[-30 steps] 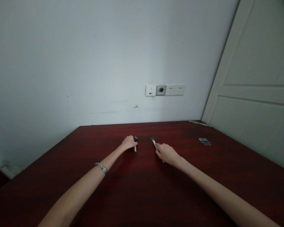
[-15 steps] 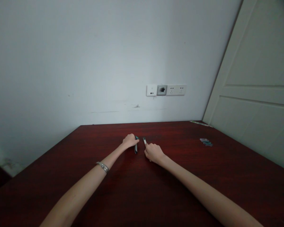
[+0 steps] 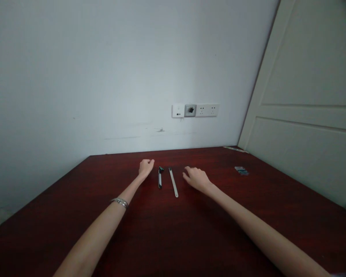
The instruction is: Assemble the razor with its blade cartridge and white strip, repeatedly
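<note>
Several fingers of the right hand (image 3: 197, 178) are loosely spread near a white stick (image 3: 173, 183); the left hand (image 3: 145, 167) is curled, and I cannot tell whether it pinches anything. Stick and razor (image 3: 160, 181) lie side by side, apart, on the red-brown table (image 3: 150, 231) between the hands. Farther right lies a small packet (image 3: 241, 171).

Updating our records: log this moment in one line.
left hand: apart from razor-like tool; right hand: apart from white stick; tool, stick: lying apart on table
</note>
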Action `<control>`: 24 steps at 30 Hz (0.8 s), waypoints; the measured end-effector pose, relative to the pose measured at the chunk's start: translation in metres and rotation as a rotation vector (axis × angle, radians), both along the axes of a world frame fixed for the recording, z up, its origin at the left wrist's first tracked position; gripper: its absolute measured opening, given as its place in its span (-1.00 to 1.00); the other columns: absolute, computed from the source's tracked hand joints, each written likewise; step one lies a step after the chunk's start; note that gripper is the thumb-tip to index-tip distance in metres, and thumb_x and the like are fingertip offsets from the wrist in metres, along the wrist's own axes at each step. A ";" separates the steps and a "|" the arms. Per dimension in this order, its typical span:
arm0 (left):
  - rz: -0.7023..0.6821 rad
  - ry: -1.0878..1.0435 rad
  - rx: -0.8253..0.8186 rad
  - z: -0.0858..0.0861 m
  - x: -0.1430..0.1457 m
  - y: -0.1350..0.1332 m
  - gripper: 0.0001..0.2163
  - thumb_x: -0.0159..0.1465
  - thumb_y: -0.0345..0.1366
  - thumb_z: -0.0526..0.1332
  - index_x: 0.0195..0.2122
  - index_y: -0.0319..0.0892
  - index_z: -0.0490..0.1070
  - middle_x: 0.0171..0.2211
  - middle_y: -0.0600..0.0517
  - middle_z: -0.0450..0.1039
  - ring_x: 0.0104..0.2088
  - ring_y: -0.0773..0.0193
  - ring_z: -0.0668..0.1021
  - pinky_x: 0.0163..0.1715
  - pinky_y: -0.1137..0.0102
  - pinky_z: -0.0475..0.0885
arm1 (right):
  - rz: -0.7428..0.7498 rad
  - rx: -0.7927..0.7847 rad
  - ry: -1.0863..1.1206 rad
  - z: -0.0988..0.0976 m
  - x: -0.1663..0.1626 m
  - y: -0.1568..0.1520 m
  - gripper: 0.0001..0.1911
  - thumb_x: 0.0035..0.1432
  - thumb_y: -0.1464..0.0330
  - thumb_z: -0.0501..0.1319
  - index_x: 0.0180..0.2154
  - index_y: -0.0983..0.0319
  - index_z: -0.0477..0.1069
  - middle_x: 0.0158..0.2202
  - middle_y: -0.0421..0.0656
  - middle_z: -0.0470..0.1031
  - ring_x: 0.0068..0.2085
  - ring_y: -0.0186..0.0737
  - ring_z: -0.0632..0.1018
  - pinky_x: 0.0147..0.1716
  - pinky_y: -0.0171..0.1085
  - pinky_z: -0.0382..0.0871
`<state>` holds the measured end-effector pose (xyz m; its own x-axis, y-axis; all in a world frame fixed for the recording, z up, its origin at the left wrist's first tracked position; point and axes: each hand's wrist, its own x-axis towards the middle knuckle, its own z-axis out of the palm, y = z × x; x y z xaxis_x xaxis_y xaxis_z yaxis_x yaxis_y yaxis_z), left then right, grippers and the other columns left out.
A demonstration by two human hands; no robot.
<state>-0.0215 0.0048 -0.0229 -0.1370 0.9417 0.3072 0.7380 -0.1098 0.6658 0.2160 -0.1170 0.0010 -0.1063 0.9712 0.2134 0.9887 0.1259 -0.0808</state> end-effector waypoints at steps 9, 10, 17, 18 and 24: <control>0.149 -0.138 0.095 -0.022 -0.029 0.014 -0.71 0.10 -0.20 -0.01 -0.69 -0.20 0.29 -0.68 0.03 0.33 -0.54 0.26 0.40 -0.45 0.44 0.19 | -0.496 0.116 0.026 -0.001 0.164 0.004 -0.54 0.16 0.17 -0.03 0.02 0.28 0.25 -0.07 0.10 0.36 -0.12 0.05 0.46 -0.26 -0.12 0.33; 0.147 -0.143 0.096 -0.022 -0.029 0.014 -0.71 0.10 -0.21 -0.01 -0.69 -0.20 0.29 -0.67 0.03 0.34 -0.54 0.26 0.40 -0.44 0.44 0.19 | -0.551 0.127 0.030 -0.005 0.179 0.003 -0.50 0.15 0.16 -0.01 0.06 0.29 0.21 -0.05 0.12 0.34 -0.08 0.10 0.42 -0.25 -0.09 0.32; 0.140 -0.153 0.101 -0.022 -0.028 0.013 -0.73 0.09 -0.22 0.00 -0.67 -0.20 0.32 -0.63 0.01 0.38 -0.52 0.25 0.42 -0.43 0.43 0.20 | -0.670 0.087 0.117 -0.037 0.231 -0.001 -0.25 0.10 0.05 0.01 0.21 0.33 -0.08 -0.02 0.20 0.30 0.00 0.23 0.32 -0.20 0.00 0.28; 0.140 -0.153 0.101 -0.022 -0.028 0.013 -0.73 0.09 -0.22 0.00 -0.67 -0.20 0.33 -0.63 0.01 0.38 -0.52 0.25 0.42 -0.43 0.43 0.20 | -0.670 0.078 0.117 -0.039 0.234 -0.001 -0.25 0.10 0.06 0.01 0.21 0.32 -0.08 -0.02 0.19 0.31 0.00 0.22 0.33 -0.20 0.00 0.27; 0.145 -0.143 0.127 -0.024 -0.030 0.015 -0.72 0.08 -0.22 -0.01 -0.68 -0.20 0.32 -0.65 0.01 0.36 -0.53 0.25 0.41 -0.43 0.43 0.20 | -0.672 0.071 0.099 -0.047 0.238 0.002 -0.30 0.11 0.13 0.04 0.20 0.31 -0.08 -0.03 0.18 0.33 -0.01 0.17 0.36 -0.19 -0.02 0.27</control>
<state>-0.0519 0.0193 -0.0474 -0.3191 0.8640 0.3894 0.6513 -0.0986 0.7524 0.4544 -0.1154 -0.0455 0.5380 0.8030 0.2563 0.8426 -0.5041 -0.1892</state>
